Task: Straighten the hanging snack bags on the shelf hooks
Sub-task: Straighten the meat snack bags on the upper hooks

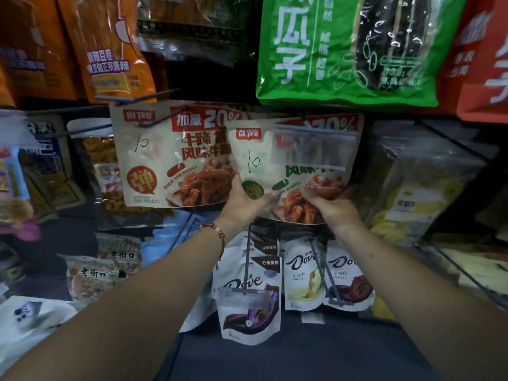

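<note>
Both our hands pinch the glossy cream snack bag [291, 171] by its lower edge: left hand [244, 200], right hand [327, 204]. It overlaps a matching bag [170, 155] hung leftward; green crinkled seed bag [343, 50] above, Dove pouches [302, 273] below.

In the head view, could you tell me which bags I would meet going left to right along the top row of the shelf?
Orange bag → dark clear bag → green seed bag → red bag at the right edge.
</note>
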{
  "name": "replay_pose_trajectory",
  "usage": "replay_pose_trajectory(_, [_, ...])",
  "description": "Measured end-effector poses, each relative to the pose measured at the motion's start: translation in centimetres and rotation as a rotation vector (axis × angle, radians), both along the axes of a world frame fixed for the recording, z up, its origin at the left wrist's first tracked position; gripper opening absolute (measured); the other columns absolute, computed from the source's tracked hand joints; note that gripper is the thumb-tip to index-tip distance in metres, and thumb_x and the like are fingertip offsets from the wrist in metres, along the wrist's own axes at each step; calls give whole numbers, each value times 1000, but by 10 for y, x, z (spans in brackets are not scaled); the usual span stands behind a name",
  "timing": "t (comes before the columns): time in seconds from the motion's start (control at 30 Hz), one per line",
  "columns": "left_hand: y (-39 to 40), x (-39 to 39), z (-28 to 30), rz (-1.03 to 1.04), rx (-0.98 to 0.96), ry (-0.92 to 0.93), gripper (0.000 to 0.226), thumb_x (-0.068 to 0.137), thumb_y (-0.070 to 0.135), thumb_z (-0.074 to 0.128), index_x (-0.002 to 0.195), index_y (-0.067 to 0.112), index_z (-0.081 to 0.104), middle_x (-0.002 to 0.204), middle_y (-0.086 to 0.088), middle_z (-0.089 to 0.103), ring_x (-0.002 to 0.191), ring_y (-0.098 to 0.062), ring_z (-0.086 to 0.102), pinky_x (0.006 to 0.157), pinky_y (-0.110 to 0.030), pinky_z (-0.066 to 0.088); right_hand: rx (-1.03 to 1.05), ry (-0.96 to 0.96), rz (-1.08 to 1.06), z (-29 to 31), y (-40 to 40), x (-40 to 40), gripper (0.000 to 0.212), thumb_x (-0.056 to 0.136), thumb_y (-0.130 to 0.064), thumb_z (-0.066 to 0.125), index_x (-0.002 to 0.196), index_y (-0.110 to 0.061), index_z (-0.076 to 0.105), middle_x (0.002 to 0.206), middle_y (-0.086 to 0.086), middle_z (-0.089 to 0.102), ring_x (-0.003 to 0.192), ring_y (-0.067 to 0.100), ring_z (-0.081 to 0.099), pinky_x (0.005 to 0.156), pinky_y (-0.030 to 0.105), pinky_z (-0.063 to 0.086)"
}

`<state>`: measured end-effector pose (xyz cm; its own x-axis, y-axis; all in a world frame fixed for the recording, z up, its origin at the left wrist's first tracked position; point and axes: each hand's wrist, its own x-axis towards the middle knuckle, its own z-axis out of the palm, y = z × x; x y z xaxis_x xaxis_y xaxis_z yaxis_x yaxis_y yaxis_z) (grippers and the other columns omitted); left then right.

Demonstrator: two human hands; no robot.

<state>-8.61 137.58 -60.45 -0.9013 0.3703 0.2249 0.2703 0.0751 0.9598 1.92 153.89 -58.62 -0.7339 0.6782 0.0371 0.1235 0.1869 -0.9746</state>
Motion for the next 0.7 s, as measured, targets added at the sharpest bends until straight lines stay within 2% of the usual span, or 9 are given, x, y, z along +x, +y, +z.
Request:
replay_pose_trajectory(0.07, [-3,-4,-1,-4,-27,-4,72,77,34,83,130,22,36,127,2,56,119,-15,53,100,-25,42,16,3,-56,-8,7,-8,132,28,-86,77,136,-15,51,127,3,64,116,24,60,105,38,46])
replay_pose_trajectory(0.1, [-7,-5,2,8,-27,0,76,74,39,85,131,21,38,129,2,56,121,-15,54,101,-27,43,8,6,-64,-10,9,-10,132,28,-86,78,137,-16,50,127,3,64,116,24,60,105,39,47])
replay_pose_trajectory(0.2, [-22,-13,10,85,5,17,107,61,63,82,147,24,32,143,-1,49,129,-19,49,109,-40,42,-23,67,-51,-4,2,-3,88,58,-57,88,128,-15,58,123,5,67,112,24,63,103,39,48])
replay_pose_trajectory(0.3, [-36,-19,17,101,96,-53,94,82,49,74,154,21,21,140,9,44,129,-13,42,109,-33,35,-130,132,20,-4,5,0,45,68,-37,87,103,-20,65,110,3,71,100,21,68,97,36,52])
replay_pose_trajectory(0.37, [-42,-24,18,98,80,-100,93,85,53,68,156,23,17,142,6,44,130,-16,42,105,-33,36,-248,144,91,-1,3,7,35,71,-30,86,96,-17,66,103,6,74,93,22,71,89,34,54])
replay_pose_trajectory(0.47, [-51,-17,22,29,60,-138,102,75,70,65,156,29,19,144,5,49,124,-17,50,104,-34,36,-378,144,211,1,-1,20,35,75,-23,82,103,-9,67,100,10,76,93,26,73,91,38,55])
replay_pose_trajectory(0.53, [-55,-13,23,-36,42,-165,115,57,86,66,153,37,25,140,4,57,126,-21,54,112,-46,35,-436,160,254,0,-3,27,36,78,-21,79,109,-9,65,102,9,76,94,24,74,88,37,55])
replay_pose_trajectory(0.6, [-58,-9,21,-142,75,-199,113,53,89,66,148,35,35,127,5,67,119,-22,61,108,-53,40,-473,172,257,0,-3,32,37,78,-21,78,110,-10,64,102,9,76,92,23,74,81,35,56])
replay_pose_trajectory(0.7, [-57,-2,23,-171,84,-192,103,58,80,69,141,24,45,115,4,72,105,-16,69,96,-43,51,-416,157,176,3,0,34,47,71,-32,82,108,-11,62,99,7,77,90,23,74,87,36,54])
